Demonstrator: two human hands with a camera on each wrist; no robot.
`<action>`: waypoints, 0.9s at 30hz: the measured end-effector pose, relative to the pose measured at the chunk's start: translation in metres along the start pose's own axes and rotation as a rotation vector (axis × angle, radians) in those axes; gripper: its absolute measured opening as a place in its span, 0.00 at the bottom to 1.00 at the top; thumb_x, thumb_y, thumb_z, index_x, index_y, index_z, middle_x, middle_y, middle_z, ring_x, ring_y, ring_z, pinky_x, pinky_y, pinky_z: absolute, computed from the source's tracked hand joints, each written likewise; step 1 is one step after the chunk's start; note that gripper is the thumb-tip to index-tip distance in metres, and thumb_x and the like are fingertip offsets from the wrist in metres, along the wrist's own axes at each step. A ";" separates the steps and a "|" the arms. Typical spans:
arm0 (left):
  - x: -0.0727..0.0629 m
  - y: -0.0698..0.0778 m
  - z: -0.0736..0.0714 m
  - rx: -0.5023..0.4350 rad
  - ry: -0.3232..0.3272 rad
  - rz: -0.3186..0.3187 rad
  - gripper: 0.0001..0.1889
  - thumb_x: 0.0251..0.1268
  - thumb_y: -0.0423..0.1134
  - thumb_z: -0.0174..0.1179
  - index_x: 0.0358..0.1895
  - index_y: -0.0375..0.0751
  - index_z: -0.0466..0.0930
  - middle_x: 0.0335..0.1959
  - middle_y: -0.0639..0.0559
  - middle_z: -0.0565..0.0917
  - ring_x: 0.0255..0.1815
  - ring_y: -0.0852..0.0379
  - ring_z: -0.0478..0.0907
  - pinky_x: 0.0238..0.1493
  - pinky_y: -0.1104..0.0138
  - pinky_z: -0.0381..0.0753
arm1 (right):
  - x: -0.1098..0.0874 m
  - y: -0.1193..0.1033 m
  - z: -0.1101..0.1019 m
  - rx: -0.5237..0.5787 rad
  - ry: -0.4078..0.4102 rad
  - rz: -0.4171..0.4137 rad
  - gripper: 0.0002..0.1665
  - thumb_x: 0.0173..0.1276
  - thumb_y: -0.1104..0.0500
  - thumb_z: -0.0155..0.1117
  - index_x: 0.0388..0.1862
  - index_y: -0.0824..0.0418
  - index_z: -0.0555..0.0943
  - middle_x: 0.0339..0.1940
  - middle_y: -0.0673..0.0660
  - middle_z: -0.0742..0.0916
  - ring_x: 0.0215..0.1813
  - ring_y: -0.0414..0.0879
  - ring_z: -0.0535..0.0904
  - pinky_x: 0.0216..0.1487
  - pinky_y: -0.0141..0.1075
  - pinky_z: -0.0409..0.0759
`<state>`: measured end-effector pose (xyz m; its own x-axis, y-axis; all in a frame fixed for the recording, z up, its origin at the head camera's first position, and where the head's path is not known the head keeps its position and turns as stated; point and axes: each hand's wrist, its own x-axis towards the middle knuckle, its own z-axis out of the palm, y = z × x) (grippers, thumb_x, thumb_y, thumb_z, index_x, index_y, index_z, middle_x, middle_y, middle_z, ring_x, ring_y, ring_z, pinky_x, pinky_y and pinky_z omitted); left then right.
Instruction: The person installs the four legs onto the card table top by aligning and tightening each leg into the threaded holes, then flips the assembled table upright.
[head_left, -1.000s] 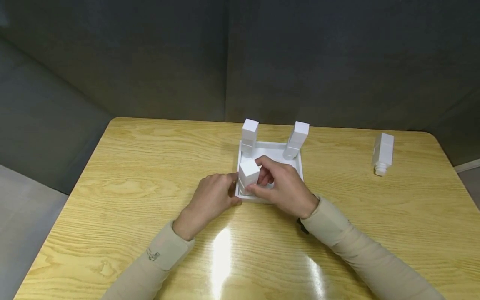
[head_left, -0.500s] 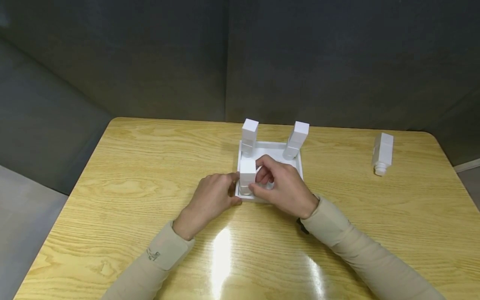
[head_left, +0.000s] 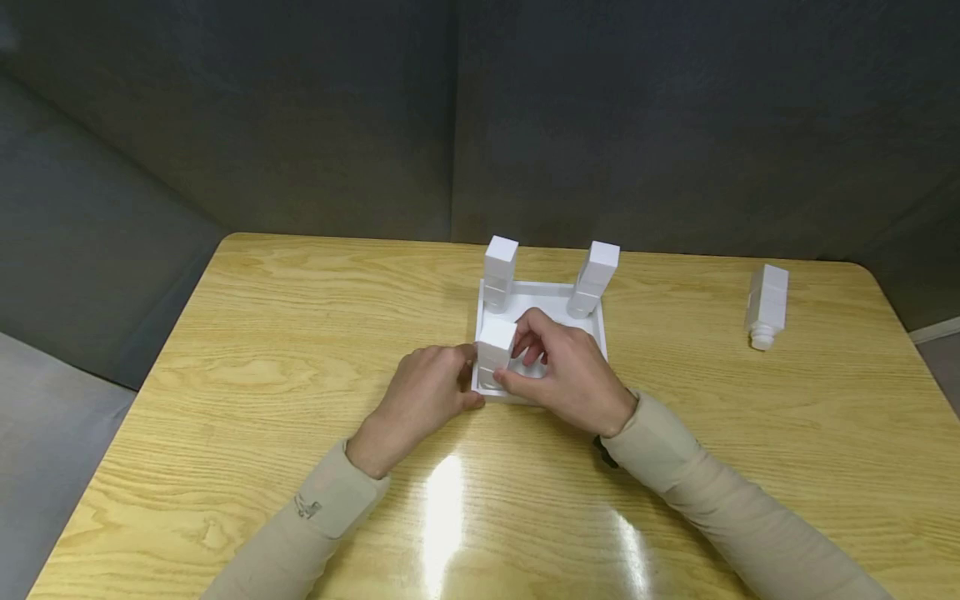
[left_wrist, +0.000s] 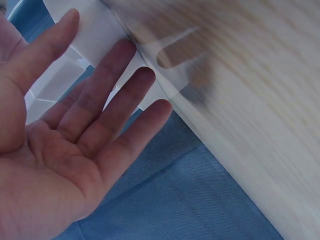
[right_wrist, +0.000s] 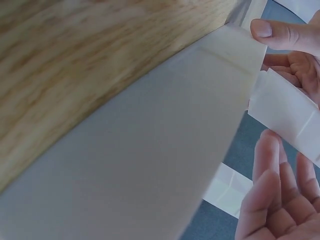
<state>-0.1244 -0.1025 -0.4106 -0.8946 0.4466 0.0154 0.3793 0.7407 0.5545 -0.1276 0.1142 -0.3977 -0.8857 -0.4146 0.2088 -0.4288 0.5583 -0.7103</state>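
In the head view a white square post [head_left: 495,354] stands upright at the near left corner of a shallow white tray-like base [head_left: 551,289]. My right hand [head_left: 570,371] pinches this post, thumb on the near side and curled fingers to its right. My left hand [head_left: 423,387] touches the base's near left corner, the thumb at the front edge and a finger at the left side. In the left wrist view its fingers [left_wrist: 122,125] are nearly straight. The post's lower end is partly hidden by the base's rim and, in the right wrist view, by the large white side panel [right_wrist: 135,130].
Two similar white posts stand at the base's far corners, a left post [head_left: 499,271] and a right post [head_left: 596,275]. Another post [head_left: 768,300] with a stepped, thread-like end lies on the wooden table [head_left: 300,333] at right. Dark panels [head_left: 637,125] rise behind.
The gripped post has turned about its upright axis, its faces now angled differently. My right fingers have shifted slightly round it. My left hand and the base stay in place.
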 end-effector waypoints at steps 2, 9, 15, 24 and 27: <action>0.000 0.000 0.000 0.001 0.001 0.000 0.18 0.53 0.33 0.86 0.44 0.33 0.88 0.26 0.53 0.83 0.27 0.57 0.75 0.32 0.60 0.77 | 0.000 0.000 0.000 0.002 -0.005 0.006 0.20 0.65 0.57 0.82 0.44 0.58 0.78 0.33 0.52 0.88 0.35 0.43 0.83 0.38 0.41 0.81; -0.001 -0.001 0.000 -0.001 0.003 0.006 0.20 0.53 0.33 0.87 0.46 0.33 0.89 0.26 0.52 0.82 0.27 0.57 0.74 0.31 0.61 0.75 | 0.000 0.001 0.000 -0.018 -0.017 -0.031 0.29 0.67 0.55 0.84 0.63 0.60 0.83 0.37 0.49 0.87 0.35 0.41 0.82 0.38 0.41 0.81; -0.002 -0.001 -0.001 -0.023 -0.006 0.004 0.21 0.53 0.32 0.86 0.48 0.31 0.89 0.26 0.52 0.83 0.27 0.56 0.74 0.30 0.62 0.74 | 0.001 0.002 0.002 -0.006 -0.012 -0.075 0.31 0.64 0.55 0.87 0.63 0.59 0.86 0.36 0.49 0.86 0.35 0.43 0.81 0.39 0.45 0.83; -0.001 0.000 -0.001 -0.032 -0.012 -0.007 0.20 0.53 0.32 0.86 0.48 0.32 0.89 0.27 0.53 0.83 0.28 0.57 0.74 0.31 0.62 0.75 | 0.003 0.004 0.001 -0.008 -0.014 -0.112 0.29 0.58 0.57 0.88 0.57 0.59 0.87 0.34 0.48 0.86 0.34 0.41 0.80 0.37 0.42 0.82; -0.002 0.000 -0.001 -0.030 -0.014 -0.016 0.20 0.53 0.32 0.87 0.46 0.32 0.89 0.26 0.52 0.82 0.27 0.57 0.74 0.31 0.63 0.74 | 0.004 0.004 0.000 -0.009 -0.018 -0.110 0.25 0.59 0.58 0.87 0.54 0.59 0.87 0.32 0.47 0.86 0.34 0.41 0.81 0.38 0.47 0.84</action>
<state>-0.1232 -0.1036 -0.4096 -0.8970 0.4420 -0.0057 0.3574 0.7328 0.5791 -0.1329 0.1147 -0.3995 -0.8300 -0.4865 0.2728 -0.5247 0.5148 -0.6780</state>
